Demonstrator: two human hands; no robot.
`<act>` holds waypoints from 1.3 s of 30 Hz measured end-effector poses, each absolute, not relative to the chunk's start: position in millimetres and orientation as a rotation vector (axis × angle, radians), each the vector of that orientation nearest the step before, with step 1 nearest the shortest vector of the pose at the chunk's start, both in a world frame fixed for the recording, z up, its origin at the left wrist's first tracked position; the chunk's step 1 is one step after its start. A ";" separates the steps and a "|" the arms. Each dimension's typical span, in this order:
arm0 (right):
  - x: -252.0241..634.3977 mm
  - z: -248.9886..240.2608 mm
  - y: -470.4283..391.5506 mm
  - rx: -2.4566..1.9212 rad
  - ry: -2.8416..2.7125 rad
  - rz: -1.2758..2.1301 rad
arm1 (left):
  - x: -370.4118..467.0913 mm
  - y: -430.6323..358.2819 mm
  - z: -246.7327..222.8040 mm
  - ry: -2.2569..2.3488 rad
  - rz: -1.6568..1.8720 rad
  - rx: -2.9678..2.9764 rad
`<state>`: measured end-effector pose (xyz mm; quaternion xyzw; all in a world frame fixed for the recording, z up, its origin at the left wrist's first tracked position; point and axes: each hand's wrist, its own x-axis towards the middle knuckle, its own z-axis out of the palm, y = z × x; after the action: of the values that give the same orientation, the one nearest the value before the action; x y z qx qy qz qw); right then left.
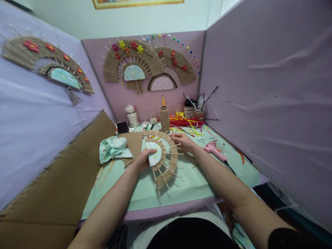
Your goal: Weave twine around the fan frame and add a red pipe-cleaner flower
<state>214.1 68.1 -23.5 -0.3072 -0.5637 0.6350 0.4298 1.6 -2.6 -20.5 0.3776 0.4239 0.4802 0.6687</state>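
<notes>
A half-round fan of thin sticks woven with brown twine is held tilted above the table, its straight side to the left. My left hand is closed on its cloth-covered centre, thumb on the front. At the upper right of the outer woven band, my right hand has its fingers pinched together by the stick ends, apparently on the twine; the fingertips are partly hidden. Loose brown strands lie below that hand. Behind the fan stands a spool of twine.
A pink glue gun lies right of my right hand. Crumpled green cloth, loose sticks and cardboard lie left. Red and yellow pipe cleaners, a white bottle and tool pots stand behind. Finished fans hang on the partitions.
</notes>
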 end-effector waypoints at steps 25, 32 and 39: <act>212.0 -31.5 74.6 -0.924 -1.369 1.500 | 4.2 -3.1 -24.6 0.930 1.045 0.874; 210.7 -31.7 72.7 -0.911 -1.413 1.506 | 1.2 -3.4 -23.6 0.968 0.985 0.809; 210.5 -33.3 71.2 -0.953 -1.532 1.416 | 6.3 -4.7 -21.6 0.983 1.019 0.837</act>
<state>210.5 71.2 -33.3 -0.3786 -0.6088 0.5627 0.4116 6.3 -4.7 -21.6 0.3728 0.4381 0.4539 0.6805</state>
